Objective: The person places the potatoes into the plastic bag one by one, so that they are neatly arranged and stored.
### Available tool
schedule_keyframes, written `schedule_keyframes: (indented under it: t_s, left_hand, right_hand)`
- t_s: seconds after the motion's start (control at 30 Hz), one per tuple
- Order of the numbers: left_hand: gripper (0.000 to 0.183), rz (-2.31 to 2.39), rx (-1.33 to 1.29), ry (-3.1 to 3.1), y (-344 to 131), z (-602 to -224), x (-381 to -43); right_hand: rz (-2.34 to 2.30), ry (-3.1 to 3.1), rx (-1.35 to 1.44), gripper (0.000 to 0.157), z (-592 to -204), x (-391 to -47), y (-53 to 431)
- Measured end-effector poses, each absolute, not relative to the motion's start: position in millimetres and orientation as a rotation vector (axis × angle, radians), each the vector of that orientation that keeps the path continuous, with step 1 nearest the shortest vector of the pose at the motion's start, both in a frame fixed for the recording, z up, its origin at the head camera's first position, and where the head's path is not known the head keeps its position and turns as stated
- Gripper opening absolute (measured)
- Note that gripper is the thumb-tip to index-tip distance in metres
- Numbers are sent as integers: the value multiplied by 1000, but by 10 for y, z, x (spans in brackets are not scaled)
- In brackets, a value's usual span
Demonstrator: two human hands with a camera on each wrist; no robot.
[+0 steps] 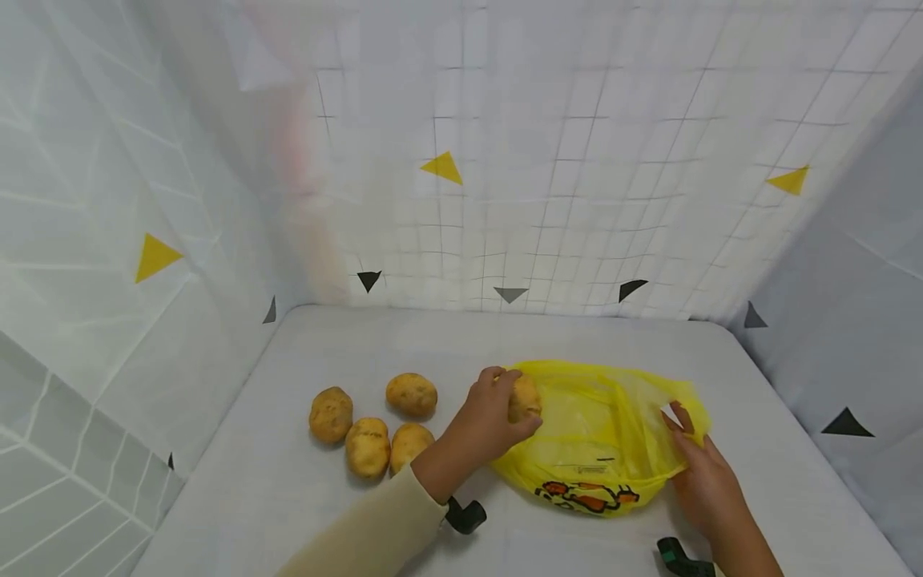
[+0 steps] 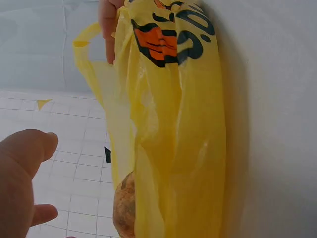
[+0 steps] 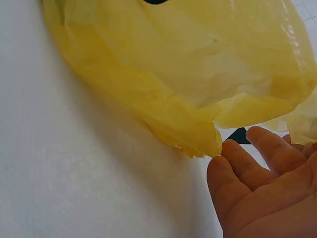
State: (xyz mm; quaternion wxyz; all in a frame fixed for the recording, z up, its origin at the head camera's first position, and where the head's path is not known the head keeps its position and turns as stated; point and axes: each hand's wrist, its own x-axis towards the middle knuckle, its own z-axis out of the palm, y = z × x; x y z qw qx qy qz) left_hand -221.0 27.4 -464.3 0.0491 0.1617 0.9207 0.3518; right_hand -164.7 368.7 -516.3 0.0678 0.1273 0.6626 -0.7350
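A yellow plastic bag [image 1: 577,449] with orange and black print lies with its mouth spread. At its left rim is a potato [image 1: 525,398], seen partly inside the bag in the left wrist view. My left hand [image 1: 479,425] is around this potato in the head view; the left wrist view shows thumb and fingers spread, with a gap to the potato [image 2: 125,206]. On the bag's right side, the spread, nearly straight fingers of my right hand [image 1: 710,481] touch the edge by a handle opening. The right wrist view shows a fingertip against that edge [image 3: 208,139].
Several potatoes lie left of the bag on the white table [image 1: 274,513]: a far one [image 1: 412,395], a leftmost one [image 1: 331,414], a near one [image 1: 368,447] and one partly behind my left wrist [image 1: 409,443]. White sheeting [image 1: 577,160] surrounds the table's back and sides.
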Motion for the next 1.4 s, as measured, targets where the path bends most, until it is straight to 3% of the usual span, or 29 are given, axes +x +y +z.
schedule_keyframes:
  t_s: [0.53, 0.83, 1.1, 1.4]
  left_hand:
    - [85, 1116, 486, 2856, 13, -4574, -2045]
    - [82, 1221, 389, 2817, -239, -4534, -1899]
    - [79, 1251, 348, 2823, -434, -4591, -1806]
    - [71, 1348, 342, 2931, -701, -4641, -1695]
  right_hand:
    - [-2216, 2005, 214, 61, -5206, -1652, 3693]
    - [-2295, 1958, 237, 58, -5178, -1663, 3752]
    - [-2300, 1989, 94, 57, -5235, -1661, 3770]
    - [-2283, 1965, 278, 58, -5285, -1627, 3727]
